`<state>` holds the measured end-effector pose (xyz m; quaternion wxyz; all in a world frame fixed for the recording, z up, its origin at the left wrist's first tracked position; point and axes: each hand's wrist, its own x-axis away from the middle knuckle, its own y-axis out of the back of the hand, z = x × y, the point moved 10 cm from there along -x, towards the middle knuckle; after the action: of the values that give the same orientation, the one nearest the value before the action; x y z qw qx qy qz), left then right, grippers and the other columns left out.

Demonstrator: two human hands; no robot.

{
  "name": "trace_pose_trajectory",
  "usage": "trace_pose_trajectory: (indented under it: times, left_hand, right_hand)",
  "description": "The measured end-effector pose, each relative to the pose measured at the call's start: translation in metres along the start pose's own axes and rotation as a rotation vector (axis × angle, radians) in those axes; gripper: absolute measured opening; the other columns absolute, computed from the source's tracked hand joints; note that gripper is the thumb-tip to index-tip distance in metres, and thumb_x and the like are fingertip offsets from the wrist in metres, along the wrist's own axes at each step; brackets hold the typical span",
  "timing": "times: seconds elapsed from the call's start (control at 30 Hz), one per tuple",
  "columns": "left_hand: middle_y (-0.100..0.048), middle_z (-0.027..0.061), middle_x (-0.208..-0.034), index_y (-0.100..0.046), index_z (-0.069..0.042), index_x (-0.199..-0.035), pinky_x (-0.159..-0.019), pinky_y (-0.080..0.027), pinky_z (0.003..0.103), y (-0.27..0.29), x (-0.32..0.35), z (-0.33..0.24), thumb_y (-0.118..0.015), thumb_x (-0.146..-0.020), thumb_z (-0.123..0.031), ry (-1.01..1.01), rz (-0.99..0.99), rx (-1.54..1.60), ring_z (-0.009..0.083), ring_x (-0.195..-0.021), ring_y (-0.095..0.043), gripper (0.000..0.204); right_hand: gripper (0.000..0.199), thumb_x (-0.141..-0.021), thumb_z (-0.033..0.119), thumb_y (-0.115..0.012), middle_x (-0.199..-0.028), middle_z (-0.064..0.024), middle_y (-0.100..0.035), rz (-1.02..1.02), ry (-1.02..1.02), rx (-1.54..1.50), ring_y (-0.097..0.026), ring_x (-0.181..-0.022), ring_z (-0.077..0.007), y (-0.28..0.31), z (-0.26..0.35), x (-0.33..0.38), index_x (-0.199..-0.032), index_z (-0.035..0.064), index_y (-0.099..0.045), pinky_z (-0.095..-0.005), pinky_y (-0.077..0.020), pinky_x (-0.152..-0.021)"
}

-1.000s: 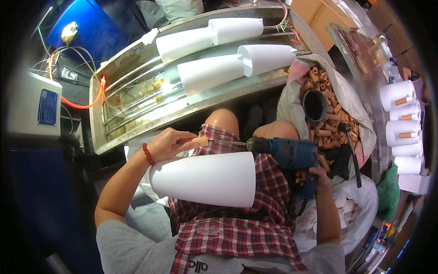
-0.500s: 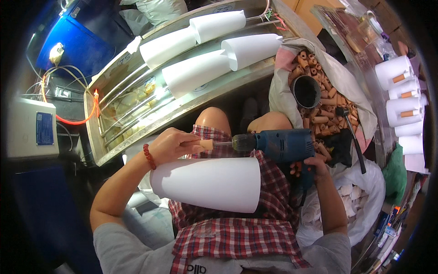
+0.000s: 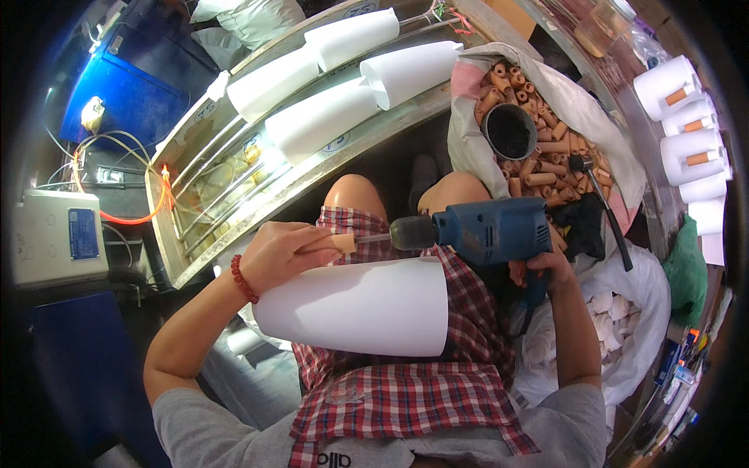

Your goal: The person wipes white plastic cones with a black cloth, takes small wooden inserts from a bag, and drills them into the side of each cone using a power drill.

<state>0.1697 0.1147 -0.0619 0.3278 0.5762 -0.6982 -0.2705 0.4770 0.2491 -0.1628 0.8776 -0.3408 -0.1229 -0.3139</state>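
Note:
My left hand (image 3: 282,256) pinches a small tan cylindrical piece (image 3: 343,242), its fingers closed around the far end. My right hand (image 3: 555,267) grips the handle of a blue power drill (image 3: 493,232). The drill's thin metal bit (image 3: 373,239) points left and meets the end of the tan piece; how deep it sits inside is hidden. Below them, a white tapered tube (image 3: 355,308) lies crosswise over my lap, on red checked cloth, its narrower end next to my left wrist.
Many tan pieces (image 3: 550,168) fill an open sack beyond my right knee, with a dark-filled round tin (image 3: 511,131) and a black-handled hammer (image 3: 607,207) on them. White tubes (image 3: 324,121) rest on rods over a wooden trough (image 3: 390,129). A plastic bag (image 3: 651,300) stands at right.
The view has shifted, so the surroundings sit further left and up. The drill tilts slightly more, its back end higher. Both hands keep their holds on the drill and tan piece.

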Motion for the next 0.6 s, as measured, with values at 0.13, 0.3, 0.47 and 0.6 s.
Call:
trace_pose_trajectory:
  times: [0.13, 0.3, 0.47, 0.6]
  left_hand:
    - [-0.065, 0.0154, -0.08, -0.065, 0.001, -0.102, -0.063, -0.051, 0.035, -0.001, 0.006, -0.005, -0.069, -0.08, -0.023, 0.005, -0.029, -0.01, 0.0306, -0.071, -0.064, 0.033]
    - [-0.063, 0.0162, -0.073, -0.063, -0.002, -0.095, -0.058, -0.048, 0.036, -0.04, 0.019, -0.001, -0.07, -0.079, -0.024, 0.163, 0.145, 0.191, 0.0301, -0.066, -0.063, 0.027]
    - [-0.062, 0.0181, -0.077, -0.06, -0.005, -0.1, -0.059, -0.047, 0.04, -0.038, 0.032, -0.006, -0.071, -0.076, -0.033, 0.08, 0.048, -0.039, 0.0364, -0.069, -0.061, 0.038]
    - [-0.063, 0.0153, -0.074, -0.061, -0.008, -0.099, -0.059, -0.047, 0.042, -0.026, 0.046, -0.004, -0.07, -0.077, -0.034, 0.167, -0.068, -0.14, 0.0351, -0.068, -0.062, 0.036]
  right_hand:
    - [0.039, -0.057, 0.007, -0.067, -0.071, -0.0142, -0.062, -0.008, 0.049, -0.002, -0.061, -0.057, -0.0238, -0.011, 0.007, 0.004, -0.094, -0.0038, -0.057, -0.0325, -0.0487, -0.048]
    - [0.04, -0.06, 0.003, -0.067, -0.073, -0.0143, -0.063, 0.072, 0.138, 0.237, -0.061, -0.057, -0.0222, -0.031, 0.049, 0.02, -0.098, -0.0043, -0.057, -0.0314, -0.049, -0.05]
    - [0.041, -0.064, 0.004, -0.068, -0.084, -0.0169, -0.066, 0.16, 0.078, 0.278, -0.066, -0.068, -0.0245, -0.022, 0.045, 0.026, -0.102, -0.0052, -0.056, -0.0296, -0.0511, -0.055]
    - [0.041, -0.065, 0.009, -0.068, -0.084, -0.0173, -0.066, 0.092, 0.191, 0.195, -0.066, -0.071, -0.0249, 0.002, 0.061, 0.049, -0.101, -0.0061, -0.058, -0.0316, -0.0519, -0.057]
